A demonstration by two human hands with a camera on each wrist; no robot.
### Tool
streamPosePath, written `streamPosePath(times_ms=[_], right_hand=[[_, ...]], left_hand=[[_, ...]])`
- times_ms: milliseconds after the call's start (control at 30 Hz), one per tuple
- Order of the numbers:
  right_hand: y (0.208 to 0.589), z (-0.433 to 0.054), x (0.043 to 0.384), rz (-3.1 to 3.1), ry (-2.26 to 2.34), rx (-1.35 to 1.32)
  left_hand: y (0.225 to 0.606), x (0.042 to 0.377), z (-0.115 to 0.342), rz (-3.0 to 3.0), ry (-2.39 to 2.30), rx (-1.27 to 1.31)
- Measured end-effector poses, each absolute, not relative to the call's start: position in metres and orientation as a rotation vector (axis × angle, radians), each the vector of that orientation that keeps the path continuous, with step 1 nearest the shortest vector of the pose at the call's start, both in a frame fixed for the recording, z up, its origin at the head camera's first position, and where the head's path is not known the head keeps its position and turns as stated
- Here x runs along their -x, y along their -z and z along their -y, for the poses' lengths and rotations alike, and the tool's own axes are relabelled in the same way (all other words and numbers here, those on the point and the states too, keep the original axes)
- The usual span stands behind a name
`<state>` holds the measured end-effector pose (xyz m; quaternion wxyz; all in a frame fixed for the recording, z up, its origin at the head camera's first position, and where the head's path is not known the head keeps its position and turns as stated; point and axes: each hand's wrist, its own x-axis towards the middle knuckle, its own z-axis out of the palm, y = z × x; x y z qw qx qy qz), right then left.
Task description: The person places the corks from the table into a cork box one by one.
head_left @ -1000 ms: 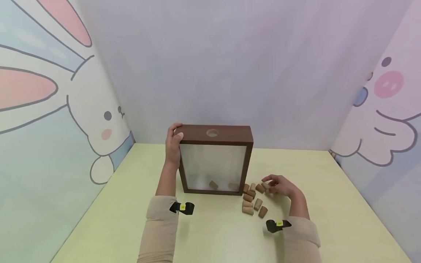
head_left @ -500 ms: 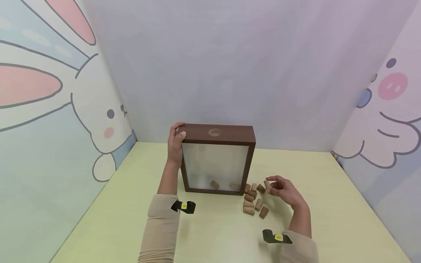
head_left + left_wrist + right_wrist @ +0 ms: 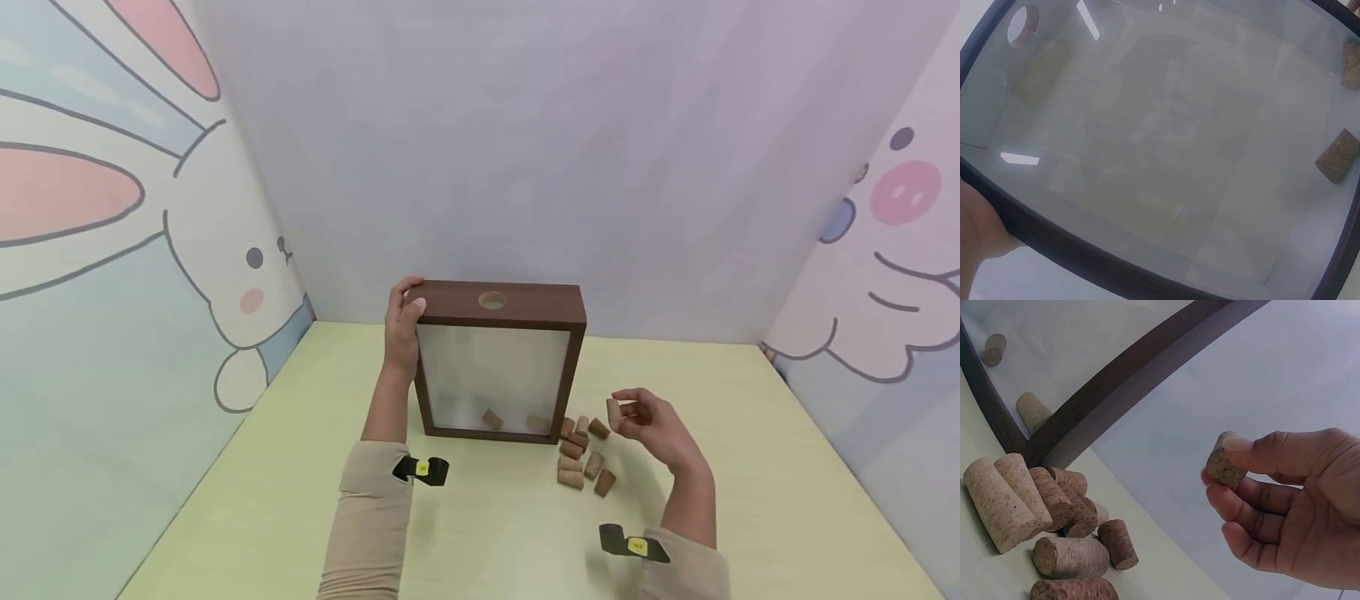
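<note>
A dark brown wooden shadow box [image 3: 502, 313] with a clear front and a round hole in its top stands upright on the table. My left hand [image 3: 403, 333] grips its upper left corner, thumb at the front edge. Two corks lie inside at the bottom, one a tapered cork [image 3: 1339, 156] in the left wrist view. My right hand [image 3: 656, 425] pinches a light cork [image 3: 1227, 459] between thumb and fingers, raised above the table right of the box. Below and left of that hand lies a loose pile of several corks [image 3: 571, 464], light and darker brown, against the box's lower right corner.
The pale yellow-green table [image 3: 480, 517] runs back to a plain curtain-like wall [image 3: 480, 150]. Side panels carry a cartoon rabbit [image 3: 225, 275] on the left and a pink-nosed cartoon animal [image 3: 900, 250] on the right. Each sleeve has a black wrist mount.
My right hand has picked a cork from the pile's far right side and lifted it off the table, turning it upright. The left hand keeps its grip on the box.
</note>
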<state>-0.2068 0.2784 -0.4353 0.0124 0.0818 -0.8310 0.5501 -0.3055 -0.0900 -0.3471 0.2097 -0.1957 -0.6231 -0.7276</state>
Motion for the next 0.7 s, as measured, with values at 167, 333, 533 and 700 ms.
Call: streamPosePath(times_ms=[167, 333, 533, 700], right_hand=[[0.426, -0.273, 0.205, 2.530, -1.761, -0.275], [0.415, -0.264, 0.202, 2.408, -1.799, -0.294], [0.401, -0.252, 0.196, 2.276, -1.861, -0.325], [0.392, -0.248, 0.194, 2.246, -1.892, -0.425]], left_hand=[[0.346, 0.304, 0.089, 1.728, 2.038, 0.529], [0.346, 0.303, 0.090, 1.731, 2.047, 0.540], [0.345, 0.303, 0.089, 1.750, 2.023, 0.526], [0.346, 0.304, 0.089, 1.757, 2.015, 0.516]])
